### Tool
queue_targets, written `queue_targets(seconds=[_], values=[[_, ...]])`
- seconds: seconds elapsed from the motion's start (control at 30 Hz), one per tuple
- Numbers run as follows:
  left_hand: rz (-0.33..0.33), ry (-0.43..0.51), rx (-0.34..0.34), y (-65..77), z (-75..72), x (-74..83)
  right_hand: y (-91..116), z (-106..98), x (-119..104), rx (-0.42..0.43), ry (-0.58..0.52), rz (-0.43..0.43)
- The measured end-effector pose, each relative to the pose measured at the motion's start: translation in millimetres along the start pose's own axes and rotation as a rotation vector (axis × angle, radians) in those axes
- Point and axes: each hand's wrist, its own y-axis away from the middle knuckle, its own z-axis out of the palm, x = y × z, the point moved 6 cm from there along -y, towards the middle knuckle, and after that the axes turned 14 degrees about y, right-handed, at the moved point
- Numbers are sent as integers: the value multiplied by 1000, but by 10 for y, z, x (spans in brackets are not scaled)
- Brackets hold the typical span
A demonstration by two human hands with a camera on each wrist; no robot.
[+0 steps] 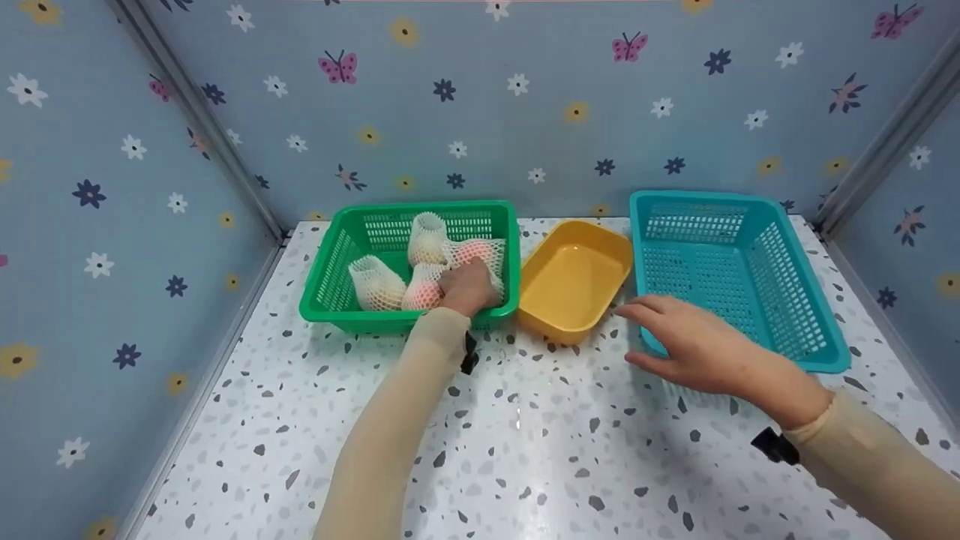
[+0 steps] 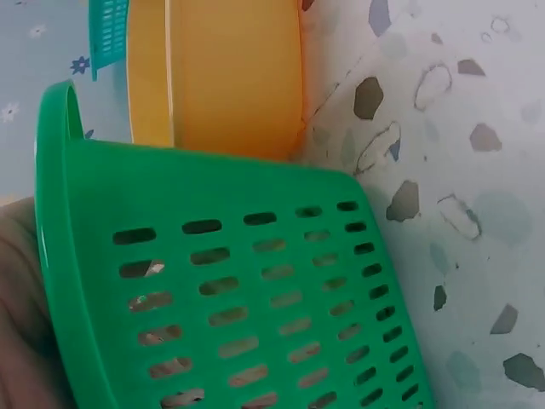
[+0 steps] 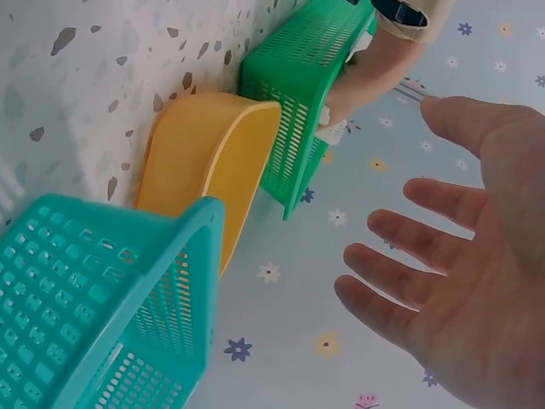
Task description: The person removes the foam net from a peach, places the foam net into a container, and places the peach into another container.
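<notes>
My left hand (image 1: 469, 286) reaches over the front wall of the green basket (image 1: 375, 317) and grips a pinkish round fruit in a white foam net (image 1: 487, 253). The fingertips are hidden. Beside it lie another pinkish netted fruit (image 1: 421, 291) and two pale netted ones, one at the left (image 1: 376, 286) and one at the back (image 1: 428, 238). In the left wrist view, the basket wall (image 2: 230, 281) covers most of that hand. My right hand (image 1: 694, 345) holds nothing, its fingers spread apart in the right wrist view, above the blue basket's (image 1: 814, 289) front left corner.
A yellow tub (image 1: 574, 281) stands between the two baskets, close to both. All three are on a white speckled table (image 1: 525, 442). Flower-patterned panels (image 1: 480, 112) rise behind and at both sides, with metal posts in the corners.
</notes>
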Motion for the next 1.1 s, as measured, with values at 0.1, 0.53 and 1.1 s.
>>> queue_targets(seconds=[0.1,0.53,1.1], values=[[16,-14,9,9,15,37,12,8,-20,22,6,-13],[67,-18,48,109,-134,112,107,210,100,65,16,42],[474,229,350,888,-676,284,187,456,457,194,-127,130]])
